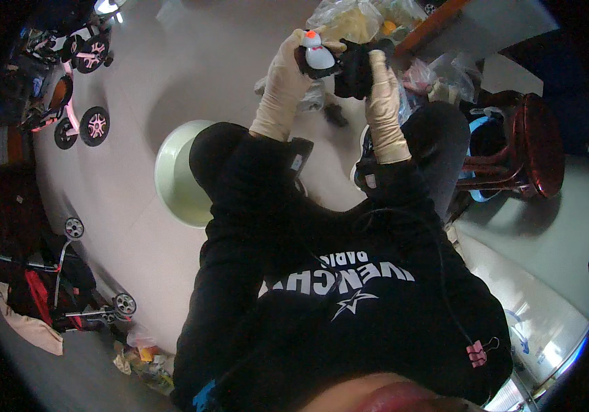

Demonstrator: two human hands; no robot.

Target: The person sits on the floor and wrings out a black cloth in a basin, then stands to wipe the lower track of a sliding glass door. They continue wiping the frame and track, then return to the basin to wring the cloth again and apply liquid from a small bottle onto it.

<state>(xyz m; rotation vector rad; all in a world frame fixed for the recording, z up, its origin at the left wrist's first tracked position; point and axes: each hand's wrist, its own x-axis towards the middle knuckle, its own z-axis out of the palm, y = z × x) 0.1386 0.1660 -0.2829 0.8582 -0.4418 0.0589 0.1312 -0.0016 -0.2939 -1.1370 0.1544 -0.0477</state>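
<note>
My two forearms reach toward the top middle, both in long beige gloves or sleeves. My left hand is closed round a small penguin-like figure, white in front with an orange spot on its head and black round its edge. Close beside it, my right hand is closed on a soft-looking black piece, whose kind I cannot make out. That dark piece hides most of my right fingers. Below the hands, a small dark scrap lies on the floor between my feet.
A pale green basin stands by my left knee. Clear plastic bags lie beyond my hands. A dark red stool is at the right. A pink child's bike and a folded stroller stand along the left.
</note>
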